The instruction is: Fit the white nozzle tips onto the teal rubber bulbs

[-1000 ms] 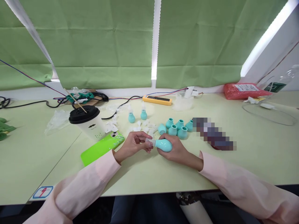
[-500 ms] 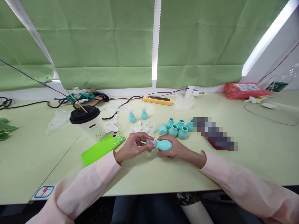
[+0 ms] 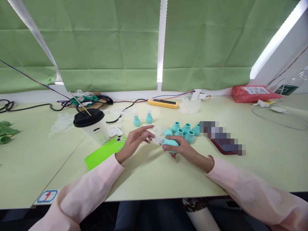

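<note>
My right hand (image 3: 184,149) is wrapped round a teal squeeze bulb (image 3: 172,145), lying sideways in the grip. A translucent tip (image 3: 158,140) at its neck points left. Just left of that tip, my left hand (image 3: 136,141) has its fingers stretched out and holds nothing visible. Beyond the hands, several loose teal bulbs (image 3: 190,137) with open necks stand close together. Two more bulbs (image 3: 149,118) stand upright with clear tips on them. Small translucent pieces (image 3: 157,131) lie scattered, partly hidden behind my left hand.
A white cup (image 3: 96,131) with black lid and stick stands at left, beside a green phone case (image 3: 103,154). To the right lies a pixelated dark phone-like object (image 3: 222,141). Further back are a yellow power strip (image 3: 163,103), cables and a red package (image 3: 255,93).
My left hand has let go of the translucent tip and moved a little left, its fingers opening out. My right hand still holds the bulb, having shifted slightly right.
</note>
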The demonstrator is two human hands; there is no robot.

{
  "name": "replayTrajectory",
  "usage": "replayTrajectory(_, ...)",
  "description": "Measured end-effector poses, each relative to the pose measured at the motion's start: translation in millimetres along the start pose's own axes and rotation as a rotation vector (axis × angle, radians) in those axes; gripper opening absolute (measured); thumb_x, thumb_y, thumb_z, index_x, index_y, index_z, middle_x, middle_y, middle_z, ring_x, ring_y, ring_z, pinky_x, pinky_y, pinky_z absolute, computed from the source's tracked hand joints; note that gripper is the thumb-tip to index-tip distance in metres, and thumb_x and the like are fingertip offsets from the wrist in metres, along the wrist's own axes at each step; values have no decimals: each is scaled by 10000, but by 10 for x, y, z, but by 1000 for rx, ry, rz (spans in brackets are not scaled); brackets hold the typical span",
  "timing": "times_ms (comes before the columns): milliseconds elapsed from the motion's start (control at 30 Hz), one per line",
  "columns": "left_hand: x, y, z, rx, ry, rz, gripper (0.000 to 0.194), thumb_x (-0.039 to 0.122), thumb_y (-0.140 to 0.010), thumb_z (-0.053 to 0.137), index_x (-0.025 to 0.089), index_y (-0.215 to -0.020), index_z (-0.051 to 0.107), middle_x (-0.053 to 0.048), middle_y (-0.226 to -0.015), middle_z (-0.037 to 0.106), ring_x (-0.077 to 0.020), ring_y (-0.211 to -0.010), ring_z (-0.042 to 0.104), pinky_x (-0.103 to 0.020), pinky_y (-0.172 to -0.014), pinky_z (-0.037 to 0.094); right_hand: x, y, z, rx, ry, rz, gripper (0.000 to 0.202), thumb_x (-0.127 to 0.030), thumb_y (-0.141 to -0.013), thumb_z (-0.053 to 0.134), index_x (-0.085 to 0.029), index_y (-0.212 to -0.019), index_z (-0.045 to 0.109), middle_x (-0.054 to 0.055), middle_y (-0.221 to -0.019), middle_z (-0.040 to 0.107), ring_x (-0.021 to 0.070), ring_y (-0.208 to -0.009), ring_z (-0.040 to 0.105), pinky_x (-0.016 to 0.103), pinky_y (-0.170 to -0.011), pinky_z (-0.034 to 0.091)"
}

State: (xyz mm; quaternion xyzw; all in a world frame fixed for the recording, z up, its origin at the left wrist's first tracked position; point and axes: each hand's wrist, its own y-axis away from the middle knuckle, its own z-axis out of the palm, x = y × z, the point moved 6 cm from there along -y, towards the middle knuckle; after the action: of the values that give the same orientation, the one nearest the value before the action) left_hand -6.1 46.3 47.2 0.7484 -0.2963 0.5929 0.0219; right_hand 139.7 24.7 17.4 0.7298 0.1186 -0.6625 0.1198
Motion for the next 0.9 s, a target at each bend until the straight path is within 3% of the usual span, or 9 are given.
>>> replayTrajectory(100, -17, -58, -249, 157, -466, 54, 329, 347, -770, 433, 155, -1003, 564, -70, -795, 587, -174, -750, 517, -313, -685, 435, -44, 2, -13, 19, -18, -28, 245, -350, -594, 631, -146, -708, 558, -6, -682, 502, 76, -500, 468, 243, -468, 467)
replayTrajectory(167, -76, -82, -270, 110, -808, 74, 273, 317, -732, 480, 148, -902, 611, -79, -778, 576, -204, -789, 486, -333, -701, 412, -40, 4, 5, -4, -42, -11, 239, -340, -622, 606, -144, -749, 556, 11, -730, 526, 93, -522, 510, 268, -510, 479)
replayTrajectory(233, -156, -83, -218, -7, -1001, 77, 242, 288, -715, 486, 149, -858, 621, -82, -776, 562, -213, -805, 468, -333, -698, 405, -27, 3, 10, -10, -66, -2, 196, -312, -653, 570, -143, -749, 549, 16, -748, 531, 101, -534, 531, 271, -525, 471)
replayTrajectory(333, -200, -58, -133, -125, -1093, 81, 230, 268, -715, 479, 159, -868, 612, -72, -771, 543, -204, -799, 461, -308, -672, 404, -18, -2, 8, -11, -75, -26, 110, -246, -669, 523, -139, -685, 537, 9, -722, 517, 94, -525, 524, 255, -522, 449)
replayTrajectory(533, -208, -34, -20, -253, -1158, 143, 182, 211, -720, 491, 185, -846, 621, -68, -841, 524, -191, -817, 442, -272, -632, 395, -4, -7, 31, -29, -61, -53, 57, -202, -646, 495, -147, -639, 509, -3, -660, 487, 93, -489, 489, 251, -490, 417)
replayTrajectory(767, -301, -38, 10, -265, -1277, 167, 253, 74, -721, 431, 159, -884, 605, -75, -813, 527, -193, -816, 436, -283, -643, 396, 11, -7, 40, -49, 42, -122, 39, -193, -640, 514, -155, -635, 511, 0, -651, 491, 96, -529, 460, 237, -513, 403)
replayTrajectory(900, -275, -42, 25, -237, -1283, 171, 199, 141, -743, 438, 152, -855, 602, -78, -804, 525, -201, -809, 435, -298, -640, 400, 16, -3, 30, -48, 89, -139, 46, -176, -641, 495, -156, -600, 492, -3, -632, 493, 95, -530, 444, 226, -507, 380)
